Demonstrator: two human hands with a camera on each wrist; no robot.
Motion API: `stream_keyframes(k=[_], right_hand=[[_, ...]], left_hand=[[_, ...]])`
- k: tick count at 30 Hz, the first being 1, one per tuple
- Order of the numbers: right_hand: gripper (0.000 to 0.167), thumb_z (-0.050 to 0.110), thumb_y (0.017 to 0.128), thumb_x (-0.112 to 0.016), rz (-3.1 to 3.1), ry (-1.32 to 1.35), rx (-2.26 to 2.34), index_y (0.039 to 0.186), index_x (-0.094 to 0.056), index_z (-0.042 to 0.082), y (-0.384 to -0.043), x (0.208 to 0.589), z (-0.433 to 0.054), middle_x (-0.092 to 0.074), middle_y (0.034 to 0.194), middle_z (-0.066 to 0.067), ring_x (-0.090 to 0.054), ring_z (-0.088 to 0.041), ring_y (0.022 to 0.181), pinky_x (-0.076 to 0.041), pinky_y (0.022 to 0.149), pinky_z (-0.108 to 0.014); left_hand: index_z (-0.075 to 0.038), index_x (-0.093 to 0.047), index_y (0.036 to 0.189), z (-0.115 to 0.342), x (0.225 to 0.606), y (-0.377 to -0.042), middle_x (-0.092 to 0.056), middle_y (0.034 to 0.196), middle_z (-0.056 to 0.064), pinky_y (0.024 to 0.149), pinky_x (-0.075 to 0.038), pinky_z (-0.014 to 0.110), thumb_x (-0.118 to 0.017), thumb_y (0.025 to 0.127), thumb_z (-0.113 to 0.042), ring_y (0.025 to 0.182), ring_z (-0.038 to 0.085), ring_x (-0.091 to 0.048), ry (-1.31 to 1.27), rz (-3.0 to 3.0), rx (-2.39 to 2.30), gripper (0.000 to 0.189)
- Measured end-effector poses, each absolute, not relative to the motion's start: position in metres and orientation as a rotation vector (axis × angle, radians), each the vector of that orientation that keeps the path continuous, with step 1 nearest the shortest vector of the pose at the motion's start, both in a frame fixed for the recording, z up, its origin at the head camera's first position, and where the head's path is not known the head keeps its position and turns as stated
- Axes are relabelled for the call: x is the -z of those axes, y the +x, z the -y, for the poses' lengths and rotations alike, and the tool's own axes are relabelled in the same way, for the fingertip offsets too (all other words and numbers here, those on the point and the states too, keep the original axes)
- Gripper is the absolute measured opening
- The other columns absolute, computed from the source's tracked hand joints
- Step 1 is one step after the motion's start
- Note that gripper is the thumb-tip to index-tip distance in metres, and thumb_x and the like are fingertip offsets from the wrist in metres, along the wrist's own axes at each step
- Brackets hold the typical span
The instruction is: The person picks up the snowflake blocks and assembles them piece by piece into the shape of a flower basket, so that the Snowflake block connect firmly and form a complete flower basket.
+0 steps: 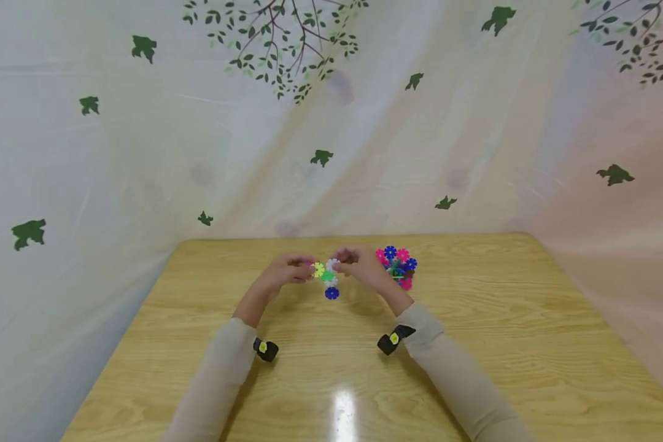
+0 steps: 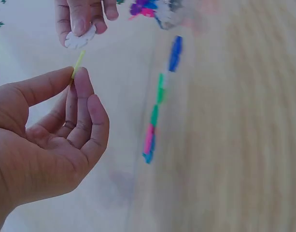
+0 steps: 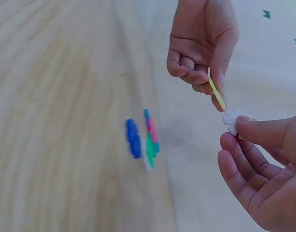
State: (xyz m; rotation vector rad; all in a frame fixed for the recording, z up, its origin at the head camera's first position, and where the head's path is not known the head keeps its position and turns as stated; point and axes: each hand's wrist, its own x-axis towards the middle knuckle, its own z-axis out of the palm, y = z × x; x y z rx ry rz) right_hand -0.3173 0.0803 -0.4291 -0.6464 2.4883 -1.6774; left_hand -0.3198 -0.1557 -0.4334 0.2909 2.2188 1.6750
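My left hand (image 1: 283, 273) pinches a yellow snowflake disc (image 2: 78, 65) between thumb and fingertips. Facing it, my right hand (image 1: 364, 267) pinches a white snowflake disc (image 3: 231, 121). In both wrist views the two notched discs are nearly edge to edge, with a narrow gap. Below the hands on the table lie several more discs: a green disc (image 1: 328, 276), another white one and a blue disc (image 1: 331, 293). Seen edge-on in the left wrist view, a pink disc (image 2: 148, 138) is among them. Whether these lower discs are joined I cannot tell.
A pile of mostly pink and blue snowflake discs (image 1: 390, 252) lies on the wooden table (image 1: 503, 319), just right of my right hand. Behind the table's far edge hangs a pale curtain (image 1: 254, 172) with leaf and bird prints. A black camera (image 1: 388, 344) sits on each wrist.
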Motion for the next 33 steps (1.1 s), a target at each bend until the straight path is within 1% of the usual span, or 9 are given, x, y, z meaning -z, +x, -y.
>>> stream_keyframes(k=[4,6,10,13,16,22,25,29,33], right_hand=[[0.016,0.010,0.097,-0.070,-2.488,-0.655,1.807,0.109,-0.072,-0.001,-0.320,0.420,-0.078,-0.072,0.100,-0.019,-0.066,-0.022,0.087,-0.059,0.081,-0.051],[0.014,0.009,0.096,-0.070,-2.496,-0.696,1.856,0.106,-0.072,-0.001,-0.321,0.417,-0.077,-0.073,0.100,-0.019,-0.067,-0.021,0.087,-0.060,0.078,-0.046],[0.012,0.010,0.096,-0.070,-2.515,-0.756,1.913,0.103,-0.073,0.000,-0.323,0.415,-0.077,-0.074,0.099,-0.017,-0.067,-0.014,0.085,-0.058,0.073,-0.030],[0.011,0.009,0.096,-0.071,-2.528,-0.780,1.934,0.102,-0.074,0.000,-0.324,0.415,-0.076,-0.074,0.099,-0.018,-0.067,-0.011,0.083,-0.057,0.071,-0.026],[0.011,0.009,0.095,-0.072,-2.534,-0.789,1.948,0.101,-0.074,0.000,-0.324,0.415,-0.074,-0.074,0.098,-0.018,-0.068,-0.011,0.083,-0.057,0.072,-0.025],[0.010,0.008,0.092,-0.074,-2.612,-0.758,1.963,0.097,-0.076,0.000,-0.323,0.414,-0.071,-0.075,0.097,-0.019,-0.070,-0.020,0.087,-0.057,0.075,-0.024],[0.008,0.006,0.090,-0.076,-2.667,-0.706,1.977,0.094,-0.077,0.000,-0.322,0.415,-0.069,-0.076,0.095,-0.019,-0.070,-0.022,0.086,-0.056,0.072,-0.023],[0.005,0.003,0.088,-0.078,-2.712,-0.670,2.022,0.089,-0.077,-0.002,-0.321,0.417,-0.067,-0.075,0.089,-0.019,-0.068,-0.017,0.078,-0.054,0.066,-0.021],[0.006,-0.005,0.087,-0.076,-2.711,-0.650,2.097,0.085,-0.073,-0.010,-0.317,0.416,-0.062,-0.073,0.085,-0.025,-0.066,-0.019,0.073,-0.051,0.063,-0.017]], left_hand=[[0.001,-0.062,0.134,0.151,0.421,-0.321,-0.070,0.109,0.003,0.107,-0.051,0.048,-0.062,0.101,-0.016,0.111,0.032,-0.067,0.267,-2.165,-1.806,0.037],[0.002,-0.062,0.135,0.149,0.416,-0.321,-0.070,0.109,0.001,0.109,-0.049,0.051,-0.062,0.101,-0.017,0.112,0.032,-0.067,0.265,-2.138,-1.850,0.038],[0.004,-0.060,0.136,0.147,0.410,-0.321,-0.070,0.108,-0.001,0.111,-0.047,0.051,-0.061,0.102,-0.017,0.104,0.023,-0.068,0.267,-2.119,-1.892,0.039],[0.005,-0.061,0.134,0.147,0.409,-0.321,-0.069,0.106,-0.003,0.110,-0.048,0.051,-0.061,0.102,-0.017,0.099,0.016,-0.068,0.265,-2.115,-1.915,0.039],[0.006,-0.061,0.133,0.145,0.409,-0.321,-0.069,0.102,-0.004,0.107,-0.051,0.049,-0.062,0.101,-0.016,0.093,0.013,-0.068,0.260,-2.105,-1.940,0.038],[0.007,-0.062,0.131,0.139,0.411,-0.322,-0.069,0.096,-0.004,0.098,-0.057,0.041,-0.063,0.100,-0.012,0.083,0.008,-0.068,0.225,-2.092,-1.986,0.036],[0.008,-0.062,0.130,0.135,0.413,-0.322,-0.069,0.092,-0.005,0.090,-0.059,0.034,-0.063,0.099,-0.009,0.083,0.009,-0.068,0.210,-2.092,-1.993,0.035],[0.009,-0.063,0.128,0.130,0.414,-0.323,-0.069,0.088,-0.006,0.081,-0.057,0.024,-0.064,0.098,-0.007,0.084,0.011,-0.067,0.190,-2.093,-2.007,0.034],[0.010,-0.064,0.127,0.126,0.413,-0.321,-0.069,0.087,-0.006,0.079,-0.057,0.022,-0.064,0.098,-0.005,0.082,0.009,-0.066,0.160,-2.098,-2.026,0.032]])
